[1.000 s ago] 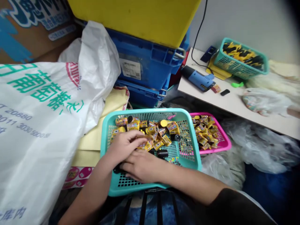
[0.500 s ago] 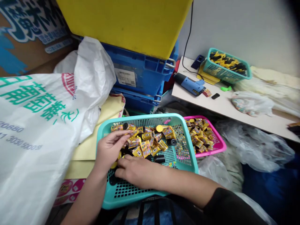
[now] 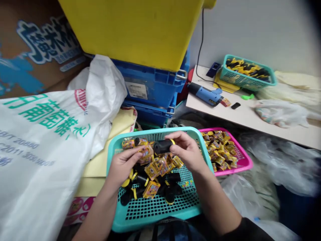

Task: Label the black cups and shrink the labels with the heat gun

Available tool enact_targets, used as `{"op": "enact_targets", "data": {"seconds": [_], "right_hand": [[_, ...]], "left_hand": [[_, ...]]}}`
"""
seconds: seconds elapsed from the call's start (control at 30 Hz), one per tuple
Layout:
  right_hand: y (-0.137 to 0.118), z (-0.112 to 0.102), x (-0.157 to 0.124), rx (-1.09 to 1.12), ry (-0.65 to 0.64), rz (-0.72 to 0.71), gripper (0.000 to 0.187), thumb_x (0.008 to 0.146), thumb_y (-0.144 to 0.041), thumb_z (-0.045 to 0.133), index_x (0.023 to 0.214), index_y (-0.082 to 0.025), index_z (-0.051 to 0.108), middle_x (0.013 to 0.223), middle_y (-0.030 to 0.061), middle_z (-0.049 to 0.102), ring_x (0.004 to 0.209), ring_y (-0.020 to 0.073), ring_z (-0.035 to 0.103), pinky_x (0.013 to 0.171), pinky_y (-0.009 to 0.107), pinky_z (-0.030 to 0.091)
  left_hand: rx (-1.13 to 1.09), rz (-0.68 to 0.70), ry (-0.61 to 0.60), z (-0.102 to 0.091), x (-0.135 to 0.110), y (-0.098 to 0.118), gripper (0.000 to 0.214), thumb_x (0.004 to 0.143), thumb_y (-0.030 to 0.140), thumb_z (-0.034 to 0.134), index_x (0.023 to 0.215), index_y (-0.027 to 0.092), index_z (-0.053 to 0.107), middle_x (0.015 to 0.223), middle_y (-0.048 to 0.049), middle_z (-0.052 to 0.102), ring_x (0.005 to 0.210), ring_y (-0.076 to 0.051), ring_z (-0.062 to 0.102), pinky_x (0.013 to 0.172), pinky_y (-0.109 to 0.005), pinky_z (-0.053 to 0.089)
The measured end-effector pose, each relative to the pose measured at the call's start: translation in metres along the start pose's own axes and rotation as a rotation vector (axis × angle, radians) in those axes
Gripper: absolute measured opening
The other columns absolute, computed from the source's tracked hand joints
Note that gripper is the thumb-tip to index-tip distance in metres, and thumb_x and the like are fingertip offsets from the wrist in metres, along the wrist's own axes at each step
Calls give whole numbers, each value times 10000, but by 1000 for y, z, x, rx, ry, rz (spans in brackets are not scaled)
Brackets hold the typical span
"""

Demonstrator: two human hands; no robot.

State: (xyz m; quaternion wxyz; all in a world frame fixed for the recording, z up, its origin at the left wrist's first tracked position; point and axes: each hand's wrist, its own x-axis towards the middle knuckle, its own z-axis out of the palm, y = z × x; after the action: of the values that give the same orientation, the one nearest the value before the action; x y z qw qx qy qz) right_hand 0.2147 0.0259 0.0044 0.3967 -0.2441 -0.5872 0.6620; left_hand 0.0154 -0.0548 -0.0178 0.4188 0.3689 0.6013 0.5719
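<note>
The right hand holds a short black cylinder with a yellow end, lying sideways between closed fingertips above the teal basket. The left hand is curled, its fingers pinching a small yellow printed wrapper just beside the cylinder. Below them lies a heap of black-and-yellow cylinders and wrapped pieces (the prints are too small to read). The front part of the basket floor is bare. A white sack presses against the left rim, and a pink basket touches the right rim. The near edge of the teal basket is cut off by the frame, and the hands hide part of the heap.
</note>
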Motion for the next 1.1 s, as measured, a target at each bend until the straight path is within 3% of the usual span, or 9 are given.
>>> {"op": "enact_targets", "data": {"seconds": [0.07, 0.23, 0.43, 0.67, 0.73, 0.97, 1.1], "right_hand": [[1, -4, 2, -71, 65, 53, 337, 780, -418, 769, 995, -189, 647, 837, 32, 620, 688, 103, 566, 576, 202, 485], [11, -3, 3, -124, 42, 153, 383, 771, -459, 763, 989, -162, 659, 789, 36, 629, 605, 99, 551, 495, 204, 471], [14, -5, 5, -103, 11, 217, 408, 773, -480, 752, 968, -139, 642, 748, 25, 617, 561, 83, 551, 485, 187, 462], [17, 1, 6, -173, -18, 290, 449, 769, -504, 735, 979, -128, 610, 651, 1, 583, 490, 73, 495, 443, 177, 392], [18, 3, 7, -155, -10, 302, 460, 753, -507, 745, 968, -126, 601, 648, -2, 580, 490, 72, 494, 446, 177, 389], [18, 6, 9, -87, -8, 358, 479, 713, -516, 770, 924, -129, 581, 670, 2, 585, 509, 78, 521, 456, 183, 415], [20, 10, 10, -50, 15, 384, 489, 675, -519, 797, 864, -127, 574, 679, 1, 585, 504, 67, 509, 474, 186, 427]], "left_hand": [[-8, -23, -35, 2, -1, 4, 217, 649, 358, 832, 832, 246, 804, 615, -34, 732, 613, -223, 709, 505, -296, 601], [-41, -13, -57, 4, -2, 9, 259, 639, 448, 827, 806, 251, 806, 694, -56, 754, 619, -214, 702, 432, -265, 568], [-93, -52, -68, 5, -4, 10, 418, 661, 574, 779, 872, 215, 805, 617, -66, 728, 600, -214, 698, 411, -250, 561], [-32, -51, -57, 3, -7, 3, 421, 724, 559, 732, 969, 222, 787, 1062, -109, 754, 600, -154, 693, 279, -143, 387], [-42, -48, -60, 2, -6, 0, 406, 737, 546, 728, 989, 233, 781, 1099, -103, 744, 587, -141, 688, 263, -134, 355], [-179, -83, -101, 0, -5, -9, 424, 764, 559, 701, 1031, 237, 769, 1110, -103, 741, 574, -124, 681, 369, -158, 486], [-147, -73, -122, 2, -4, -7, 407, 761, 526, 718, 1002, 203, 776, 1133, -111, 730, 673, -166, 714, 474, -207, 572]]}}
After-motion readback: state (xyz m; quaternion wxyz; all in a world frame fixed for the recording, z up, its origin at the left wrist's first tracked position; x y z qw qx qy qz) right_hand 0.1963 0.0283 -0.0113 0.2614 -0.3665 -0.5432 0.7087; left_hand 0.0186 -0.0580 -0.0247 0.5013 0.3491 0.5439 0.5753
